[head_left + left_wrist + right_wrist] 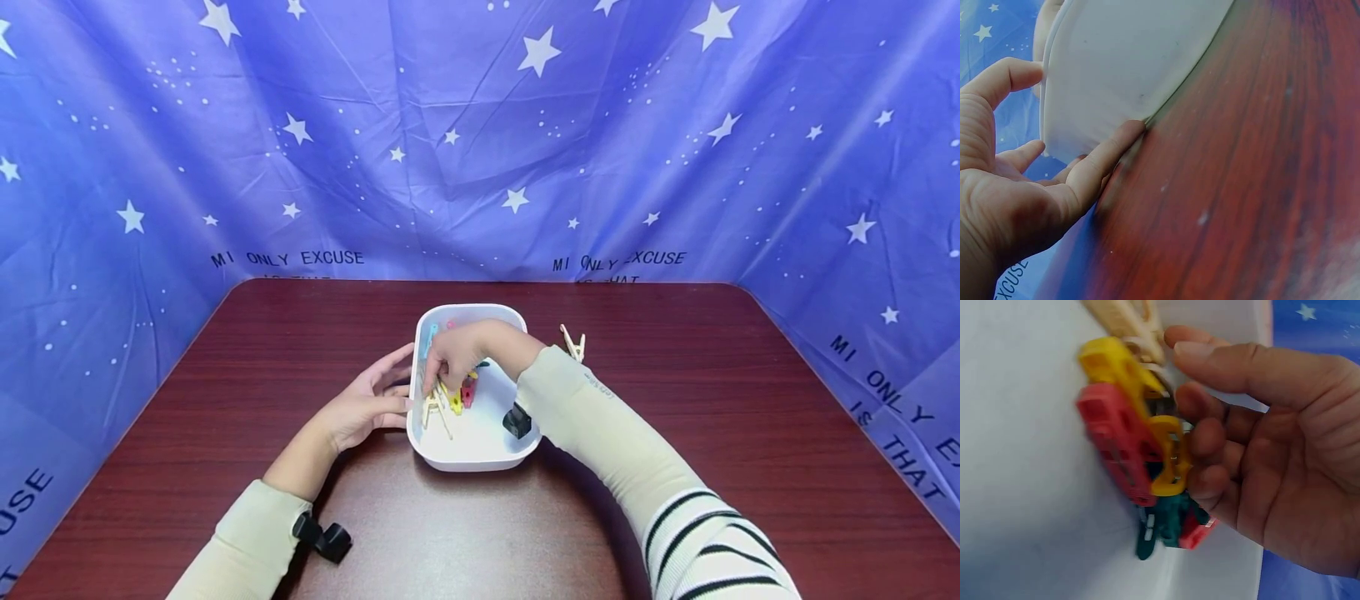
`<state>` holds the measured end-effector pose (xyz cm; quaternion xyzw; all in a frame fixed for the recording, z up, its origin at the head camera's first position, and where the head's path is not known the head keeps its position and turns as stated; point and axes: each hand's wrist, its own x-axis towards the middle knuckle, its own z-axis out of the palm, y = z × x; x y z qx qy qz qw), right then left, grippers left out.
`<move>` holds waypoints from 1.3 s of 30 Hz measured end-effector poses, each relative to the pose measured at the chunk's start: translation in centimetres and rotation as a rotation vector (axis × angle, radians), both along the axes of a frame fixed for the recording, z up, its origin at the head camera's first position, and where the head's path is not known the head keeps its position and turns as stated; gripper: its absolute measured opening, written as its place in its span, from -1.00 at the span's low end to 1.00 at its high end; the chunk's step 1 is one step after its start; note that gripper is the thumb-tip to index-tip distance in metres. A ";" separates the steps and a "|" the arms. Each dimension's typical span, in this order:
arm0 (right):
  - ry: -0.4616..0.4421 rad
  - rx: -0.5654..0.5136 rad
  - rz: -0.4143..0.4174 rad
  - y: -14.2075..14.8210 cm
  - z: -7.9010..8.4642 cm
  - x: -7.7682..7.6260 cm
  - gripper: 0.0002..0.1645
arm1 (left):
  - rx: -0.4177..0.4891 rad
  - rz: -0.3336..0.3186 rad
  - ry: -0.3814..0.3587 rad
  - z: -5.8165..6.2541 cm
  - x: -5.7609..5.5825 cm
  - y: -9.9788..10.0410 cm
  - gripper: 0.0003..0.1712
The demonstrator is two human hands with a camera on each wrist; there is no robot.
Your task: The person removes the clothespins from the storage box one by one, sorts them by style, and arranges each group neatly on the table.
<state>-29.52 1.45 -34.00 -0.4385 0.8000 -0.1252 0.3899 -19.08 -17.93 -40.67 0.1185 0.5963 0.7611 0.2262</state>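
Observation:
A white plastic basin (491, 433) stands on the table with clothespins inside. My left hand (367, 408) is at its left side, fingers spread and mostly straight; in the left wrist view, fingertips touch the outer wall and rim. Reaching over the basin, my right hand (459, 354) has loosely bent fingers. Its thumb and index tips lie against or close by a cream clothespin (1124, 319), with no grip visible. Below are yellow (1107, 359), red (1116, 437) and dark green (1169, 519) clothespins, bunched together and blurred. A blue clothespin (431, 335) leans at the basin's far left.
Another cream clothespin (574, 343) is on the table right of the basin, partly behind my right sleeve. The dark red wooden table (300, 342) ends at a blue star-printed curtain (480, 150). Black wrist cameras (330, 542) are strapped over both cuffs.

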 end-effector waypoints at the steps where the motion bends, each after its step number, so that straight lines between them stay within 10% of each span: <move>1: -0.007 0.015 -0.013 -0.1 -0.1 0.1 -0.56 | -0.001 -0.001 -0.001 0.0 0.0 0.0 0.08; 23: 0.039 -0.013 0.029 -1.0 -2.3 0.5 -0.80 | 0.012 -0.001 0.001 -0.1 -0.2 -0.2 0.08; 39: -0.009 -0.070 0.045 -0.2 -0.8 0.6 -0.86 | 0.003 -0.001 -0.009 0.2 -0.1 0.0 0.08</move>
